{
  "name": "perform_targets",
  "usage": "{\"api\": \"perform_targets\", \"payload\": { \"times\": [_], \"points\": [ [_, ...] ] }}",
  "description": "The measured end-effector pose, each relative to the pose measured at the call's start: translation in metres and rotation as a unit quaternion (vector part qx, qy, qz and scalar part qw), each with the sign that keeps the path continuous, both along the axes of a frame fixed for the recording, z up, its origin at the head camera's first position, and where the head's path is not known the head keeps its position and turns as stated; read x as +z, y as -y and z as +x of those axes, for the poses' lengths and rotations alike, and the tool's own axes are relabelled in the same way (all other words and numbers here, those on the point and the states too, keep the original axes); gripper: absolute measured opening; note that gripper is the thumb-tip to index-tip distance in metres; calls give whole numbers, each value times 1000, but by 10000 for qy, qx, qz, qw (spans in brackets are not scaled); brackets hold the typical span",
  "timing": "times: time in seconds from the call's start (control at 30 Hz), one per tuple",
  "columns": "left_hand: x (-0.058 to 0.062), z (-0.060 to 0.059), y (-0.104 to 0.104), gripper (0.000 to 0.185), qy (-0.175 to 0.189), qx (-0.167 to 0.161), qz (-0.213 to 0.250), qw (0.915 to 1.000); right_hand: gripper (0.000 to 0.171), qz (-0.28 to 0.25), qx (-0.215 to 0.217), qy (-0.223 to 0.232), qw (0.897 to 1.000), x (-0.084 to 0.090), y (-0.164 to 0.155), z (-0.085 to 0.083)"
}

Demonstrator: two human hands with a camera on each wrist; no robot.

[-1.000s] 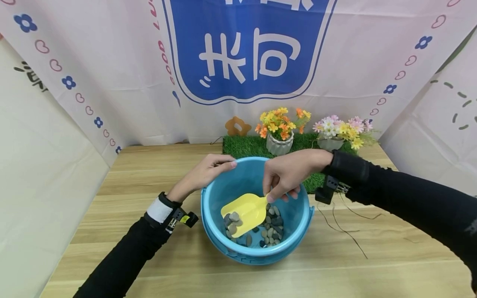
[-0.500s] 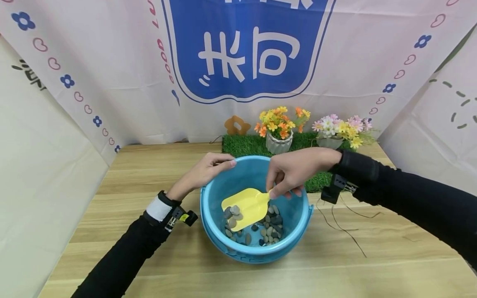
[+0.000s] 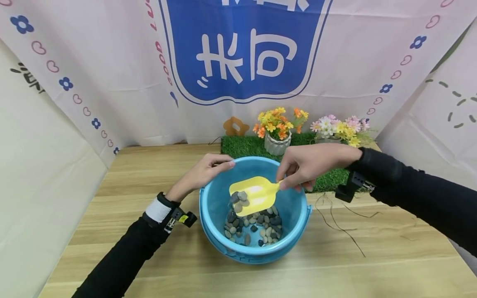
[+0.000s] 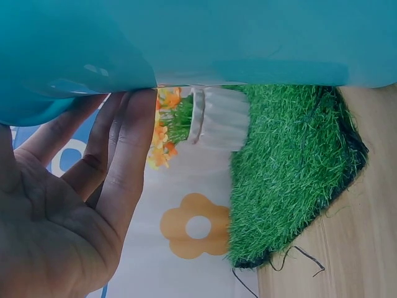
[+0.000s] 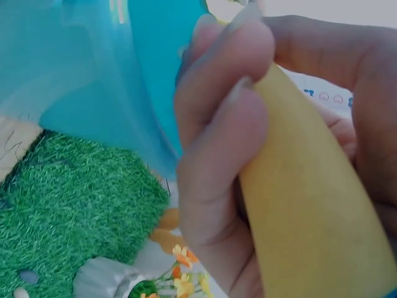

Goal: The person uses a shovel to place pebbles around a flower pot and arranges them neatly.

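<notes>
A blue bucket (image 3: 257,251) stands on the table with several grey and dark pebbles (image 3: 266,227) on its floor. My right hand (image 3: 303,165) grips the handle of a yellow scoop (image 3: 261,194), its fingers curled round it in the right wrist view (image 5: 217,136). The scoop's blade is tilted inside the bucket mouth, above the bottom, with several pebbles (image 3: 240,200) near its front lip. My left hand (image 3: 205,171) holds the bucket's left back rim, thumb on top; in the left wrist view its fingers (image 4: 127,155) lie against the outer wall.
Behind the bucket lies a green turf mat (image 3: 238,145) with a pot of orange and yellow flowers (image 3: 277,145) and a pot of pink and white flowers (image 3: 333,130). Thin dark strands (image 3: 343,229) lie on the wooden table (image 3: 149,178) at right. A printed cloth (image 3: 141,74) hangs behind.
My right hand has lifted the scoop and shifted it right and towards the back, with the pebbles still on it. More pebbles on the bucket floor now show. The left hand stays put.
</notes>
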State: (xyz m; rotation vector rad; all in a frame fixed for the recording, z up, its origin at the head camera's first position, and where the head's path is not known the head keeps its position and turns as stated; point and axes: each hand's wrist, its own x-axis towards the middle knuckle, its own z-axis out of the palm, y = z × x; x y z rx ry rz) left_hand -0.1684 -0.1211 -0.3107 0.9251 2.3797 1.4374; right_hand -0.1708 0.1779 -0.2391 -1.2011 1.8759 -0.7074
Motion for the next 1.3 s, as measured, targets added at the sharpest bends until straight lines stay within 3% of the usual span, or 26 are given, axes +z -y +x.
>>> {"api": "perform_targets", "payload": {
  "times": [0.23,0.57,0.97,1.3],
  "points": [
    [-1,0,1,25,-46,18,-31,10000,20,150,-715,-43,9973,4,-16,1],
    [-2,1,1,25,32,0,72,10000,22,268,-1300,-217,9909,7,-42,0],
    [-3,0,2,25,40,-49,150,9999,19,152,-1901,-418,9807,-4,-76,-5],
    [-2,-1,0,25,89,-73,206,9997,21,181,-2527,-472,9662,-14,-101,-8]
  ]
}}
